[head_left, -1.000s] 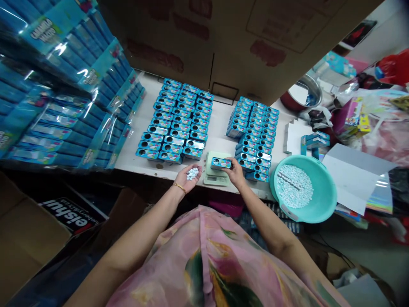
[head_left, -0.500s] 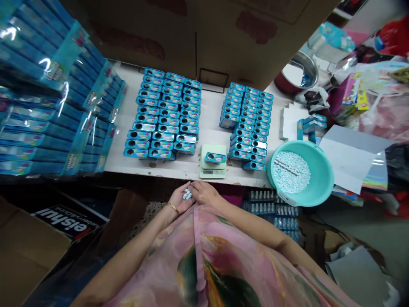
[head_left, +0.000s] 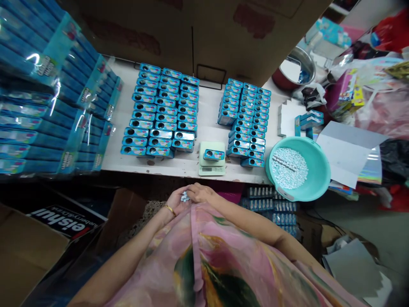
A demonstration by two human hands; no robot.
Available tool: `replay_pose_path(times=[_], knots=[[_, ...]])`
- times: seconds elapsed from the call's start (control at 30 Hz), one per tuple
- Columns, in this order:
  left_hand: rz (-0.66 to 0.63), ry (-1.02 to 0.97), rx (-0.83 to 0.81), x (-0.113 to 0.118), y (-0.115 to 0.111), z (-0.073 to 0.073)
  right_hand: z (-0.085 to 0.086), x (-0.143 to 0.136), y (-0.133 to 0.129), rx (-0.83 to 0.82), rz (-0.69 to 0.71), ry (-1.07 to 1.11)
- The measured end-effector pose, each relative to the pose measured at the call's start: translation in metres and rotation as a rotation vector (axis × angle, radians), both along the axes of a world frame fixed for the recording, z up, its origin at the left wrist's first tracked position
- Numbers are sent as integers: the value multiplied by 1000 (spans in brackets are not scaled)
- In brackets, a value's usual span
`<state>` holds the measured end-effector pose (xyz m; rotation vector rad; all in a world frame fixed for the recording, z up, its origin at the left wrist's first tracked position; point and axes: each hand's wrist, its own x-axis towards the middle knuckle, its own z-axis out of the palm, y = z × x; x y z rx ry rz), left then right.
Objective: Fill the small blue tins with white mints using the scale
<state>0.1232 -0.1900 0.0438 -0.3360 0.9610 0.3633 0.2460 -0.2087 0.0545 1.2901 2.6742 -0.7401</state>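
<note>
Head view: a small cluster of white pellets [head_left: 185, 197] was cradled below the middle of the frame by the left hand [head_left: 177, 202], whose grip was curled around them, while the right hand [head_left: 201, 194] was held against it with its fingers over the pellets; whether anything was pinched by the right grip could not be told. The pellets were judged light, hard and smooth, liable to roll away, and best kept in a hollowed palm and taken singly between two fingertips. Near mid-frame a blue case [head_left: 217, 157] was set on a pale green scale [head_left: 212, 163], touched by neither hand; it was judged light and stiff, with a glossy skin that might slip, and best taken by its long sides. The scale was carried by the worktop [head_left: 206, 115], and loose pellets [head_left: 295, 160] were held in a turquoise basin [head_left: 319, 172] at the right. The count in the palm was hidden by the right fingers, the scale's display [head_left: 208, 169] was too small to be read, and the stacked blue packs [head_left: 51, 91] at upper left were cut off by the frame's edge.
</note>
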Motion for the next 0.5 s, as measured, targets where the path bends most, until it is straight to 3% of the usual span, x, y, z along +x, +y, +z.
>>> replay_pose_path(times=[0.23,0.5], knots=[[-31,-34,-21,-1,-1,2,20,6,-1,-30,40,99],[-37,-91,-1,3,-2,0,19,5,-4,-142,29,143]])
